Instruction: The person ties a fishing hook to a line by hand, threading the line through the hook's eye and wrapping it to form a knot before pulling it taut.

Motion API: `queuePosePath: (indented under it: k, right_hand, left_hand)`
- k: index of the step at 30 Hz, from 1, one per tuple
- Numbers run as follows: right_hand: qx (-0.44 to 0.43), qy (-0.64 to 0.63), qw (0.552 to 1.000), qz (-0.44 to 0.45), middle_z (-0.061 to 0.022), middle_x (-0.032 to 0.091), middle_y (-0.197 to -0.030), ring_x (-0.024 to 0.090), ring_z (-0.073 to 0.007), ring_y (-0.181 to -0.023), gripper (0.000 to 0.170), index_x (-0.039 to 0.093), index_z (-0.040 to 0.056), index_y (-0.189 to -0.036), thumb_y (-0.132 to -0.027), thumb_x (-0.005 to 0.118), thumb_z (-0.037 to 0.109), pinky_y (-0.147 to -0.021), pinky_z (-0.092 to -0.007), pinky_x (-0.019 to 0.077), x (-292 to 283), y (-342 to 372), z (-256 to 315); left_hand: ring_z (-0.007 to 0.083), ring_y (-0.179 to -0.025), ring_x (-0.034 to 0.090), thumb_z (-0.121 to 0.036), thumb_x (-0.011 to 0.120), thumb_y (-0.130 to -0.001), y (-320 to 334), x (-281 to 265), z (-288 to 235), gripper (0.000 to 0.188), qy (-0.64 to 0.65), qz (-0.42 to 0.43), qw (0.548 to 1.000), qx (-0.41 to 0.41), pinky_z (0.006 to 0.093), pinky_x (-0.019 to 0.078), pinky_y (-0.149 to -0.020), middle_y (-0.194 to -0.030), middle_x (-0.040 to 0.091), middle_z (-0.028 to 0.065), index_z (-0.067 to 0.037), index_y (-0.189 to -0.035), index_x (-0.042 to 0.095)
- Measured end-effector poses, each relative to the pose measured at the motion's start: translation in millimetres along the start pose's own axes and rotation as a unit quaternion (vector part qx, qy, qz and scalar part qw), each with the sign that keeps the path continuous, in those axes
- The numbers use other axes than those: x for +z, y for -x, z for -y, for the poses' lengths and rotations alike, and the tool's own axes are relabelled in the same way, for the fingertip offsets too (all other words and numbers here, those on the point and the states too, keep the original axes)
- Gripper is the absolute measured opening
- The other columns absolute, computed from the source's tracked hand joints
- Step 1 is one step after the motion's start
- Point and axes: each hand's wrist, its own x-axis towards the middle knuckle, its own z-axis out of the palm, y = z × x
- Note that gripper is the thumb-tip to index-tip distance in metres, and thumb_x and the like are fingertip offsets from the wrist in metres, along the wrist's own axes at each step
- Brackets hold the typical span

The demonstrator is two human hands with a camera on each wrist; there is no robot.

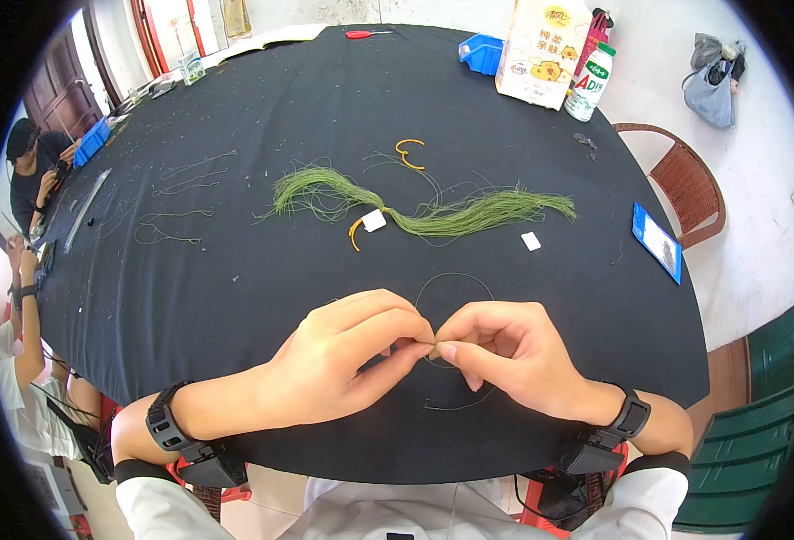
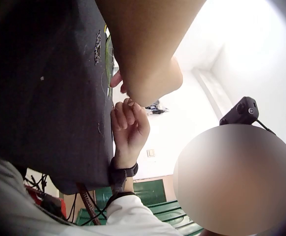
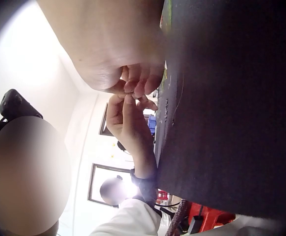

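Note:
Both hands meet over the near part of the black-covered table. My left hand [image 1: 352, 351] pinches a thin green cord [image 1: 455, 274] between thumb and fingertips. Right against those fingertips, my right hand [image 1: 523, 364] pinches the same cord. The cord curves in a loop beyond the hands, and a loose end lies nearer the body. The pinched spot is mostly hidden by the fingers. In the left wrist view the right hand [image 2: 129, 130] has its fingers curled; the right wrist view shows the left hand's [image 3: 130, 125] thumb and fingers brought together.
A tied bundle of green cords [image 1: 496, 212] lies ahead, with yellow curved pieces [image 1: 406, 155] and white tags [image 1: 530, 241] near it. Several cord pieces [image 1: 176, 238] lie at left. A blue packet [image 1: 657, 243], a bottle [image 1: 590, 83] and a tissue pack [image 1: 541, 54] are at right.

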Motion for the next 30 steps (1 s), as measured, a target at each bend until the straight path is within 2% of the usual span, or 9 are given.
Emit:
queuePosePath:
  k: [11, 14, 17, 18, 20, 21, 24, 25, 30]
  right_hand:
    - [-0.015, 0.046, 0.999, -0.009, 0.0014, 0.060, -0.074, 0.051, -0.0019, -0.061, 0.012, 0.064, -0.0014, -0.091, -0.089, 0.059, 0.009, -0.054, -0.0184, 0.0419, 0.2, -0.8, 1.8]
    - [-0.026, 0.053, 0.998, -0.004, 0.0004, 0.061, -0.076, 0.052, -0.0018, -0.060, 0.014, 0.064, -0.0016, -0.095, -0.090, 0.059, 0.010, -0.053, -0.0190, 0.0422, -0.8, -1.2, -0.5]
    - [-0.003, 0.046, 0.997, -0.066, -0.0020, 0.062, -0.079, 0.055, -0.0037, -0.059, 0.015, 0.063, 0.0014, -0.100, -0.087, 0.061, 0.008, -0.050, -0.0202, 0.0428, 5.7, -0.3, 10.0]
    - [-0.061, 0.120, 0.987, -0.094, -0.0028, 0.062, -0.081, 0.056, -0.0044, -0.059, 0.017, 0.063, 0.0028, -0.102, -0.086, 0.062, 0.007, -0.050, -0.0203, 0.0428, 5.1, -0.6, 10.5]
    - [-0.174, 0.263, 0.938, -0.145, -0.0045, 0.063, -0.083, 0.058, -0.0057, -0.058, 0.022, 0.063, 0.0058, -0.105, -0.083, 0.064, 0.005, -0.049, -0.0207, 0.0429, 1.8, -0.1, 11.8]
    - [-0.200, 0.305, 0.922, -0.130, -0.0063, 0.063, -0.089, 0.061, -0.0125, -0.059, 0.025, 0.064, 0.0081, -0.102, -0.078, 0.066, 0.002, -0.050, -0.0241, 0.0456, 0.2, 2.2, 14.6]
    - [-0.319, 0.356, 0.878, 0.040, -0.0062, 0.061, -0.090, 0.062, -0.0195, -0.062, 0.021, 0.063, 0.0076, -0.096, -0.076, 0.066, 0.003, -0.053, -0.0298, 0.0484, -3.7, -1.3, 2.6]
    - [-0.284, 0.385, 0.875, 0.075, -0.0060, 0.059, -0.086, 0.060, -0.0252, -0.066, 0.015, 0.061, 0.0072, -0.090, -0.076, 0.066, 0.006, -0.056, -0.0347, 0.0496, 0.5, 1.7, 3.2]
    - [-0.242, 0.405, 0.873, 0.126, -0.0051, 0.056, -0.081, 0.060, -0.0248, -0.071, 0.013, 0.059, 0.0075, -0.086, -0.077, 0.067, 0.012, -0.059, -0.0362, 0.0496, 1.1, -1.7, -3.4]
  left_hand:
    - [0.0182, -0.072, 0.062, 0.006, 0.066, -0.076, -0.4, -1.2, -2.6, 0.013, 0.008, 0.007, 1.000, -0.029, 0.0266, 0.0495, -0.060, -0.084, 0.063, 0.0097, 0.001, -0.087, 0.062]
    - [0.0181, -0.072, 0.062, 0.006, 0.066, -0.076, -0.3, -1.0, -3.3, 0.014, 0.018, 0.002, 0.999, -0.043, 0.0265, 0.0493, -0.060, -0.084, 0.062, 0.0095, 0.000, -0.087, 0.062]
    - [0.0156, -0.073, 0.062, 0.005, 0.064, -0.078, 0.2, -3.4, -4.8, 0.011, 0.024, 0.003, 0.996, -0.084, 0.0255, 0.0500, -0.061, -0.084, 0.062, 0.0093, 0.002, -0.089, 0.062]
    - [0.0147, -0.073, 0.062, 0.005, 0.064, -0.080, 0.6, -3.1, -3.9, 0.010, 0.042, -0.006, 0.994, -0.104, 0.0251, 0.0504, -0.061, -0.085, 0.062, 0.0094, 0.002, -0.089, 0.062]
    - [0.0127, -0.074, 0.061, 0.003, 0.062, -0.082, 1.6, -2.2, -1.5, 0.009, 0.077, -0.025, 0.986, -0.143, 0.0244, 0.0510, -0.062, -0.086, 0.061, 0.0095, 0.003, -0.091, 0.061]
    - [0.0101, -0.075, 0.060, 0.001, 0.060, -0.085, 1.6, -3.2, -0.8, 0.007, 0.084, -0.023, 0.983, -0.160, 0.0230, 0.0518, -0.063, -0.088, 0.061, 0.0086, 0.004, -0.092, 0.061]
    - [0.0092, -0.076, 0.059, -0.002, 0.060, -0.086, 3.1, -0.1, 1.7, 0.008, 0.133, -0.037, 0.966, -0.219, 0.0224, 0.0520, -0.061, -0.089, 0.061, 0.0067, 0.004, -0.091, 0.062]
    - [0.0089, -0.076, 0.059, -0.003, 0.061, -0.086, 2.8, 0.1, 1.3, 0.008, 0.137, -0.039, 0.962, -0.231, 0.0222, 0.0520, -0.061, -0.089, 0.061, 0.0062, 0.003, -0.091, 0.062]
    - [0.0079, -0.078, 0.059, -0.007, 0.063, -0.086, 1.2, -1.0, 0.6, 0.012, 0.156, -0.037, 0.947, -0.278, 0.0217, 0.0521, -0.059, -0.088, 0.061, 0.0050, 0.003, -0.092, 0.062]
